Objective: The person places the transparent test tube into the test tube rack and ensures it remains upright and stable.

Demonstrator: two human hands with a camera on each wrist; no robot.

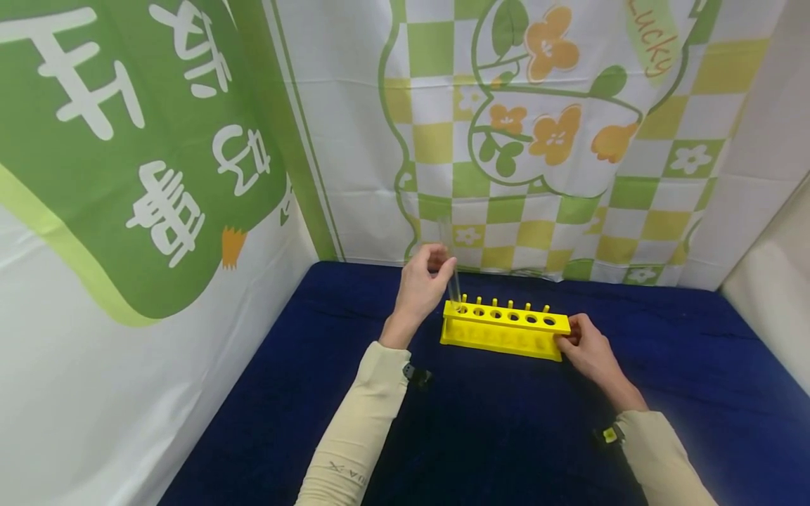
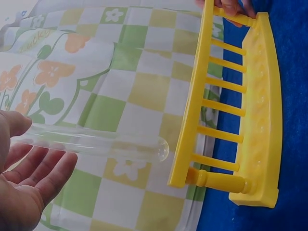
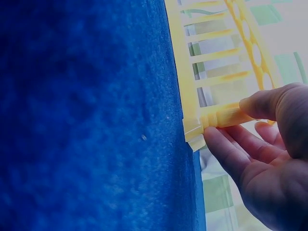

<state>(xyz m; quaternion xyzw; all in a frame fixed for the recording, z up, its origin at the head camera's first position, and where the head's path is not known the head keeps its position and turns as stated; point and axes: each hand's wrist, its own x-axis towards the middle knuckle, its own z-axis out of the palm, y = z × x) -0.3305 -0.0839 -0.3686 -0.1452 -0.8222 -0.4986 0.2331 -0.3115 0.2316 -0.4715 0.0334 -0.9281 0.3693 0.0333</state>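
A clear test tube (image 2: 115, 142) is pinched between the thumb and fingers of my left hand (image 1: 420, 284). It stands nearly upright over the left end of a yellow test tube rack (image 1: 500, 344), rounded end down. In the left wrist view that end is close above the rack's top plate, near the end hole. My right hand (image 1: 591, 351) grips the rack's right end, thumb and fingers around the end post (image 3: 226, 115) in the right wrist view. Along the top plate runs a row of round holes, with several short pegs behind them.
The rack stands on a dark blue cloth (image 1: 493, 436) that covers the table. Close behind the table's back edge hangs a checked, flowered curtain (image 1: 436, 147). At the left hangs a white and green cloth (image 1: 95, 281).
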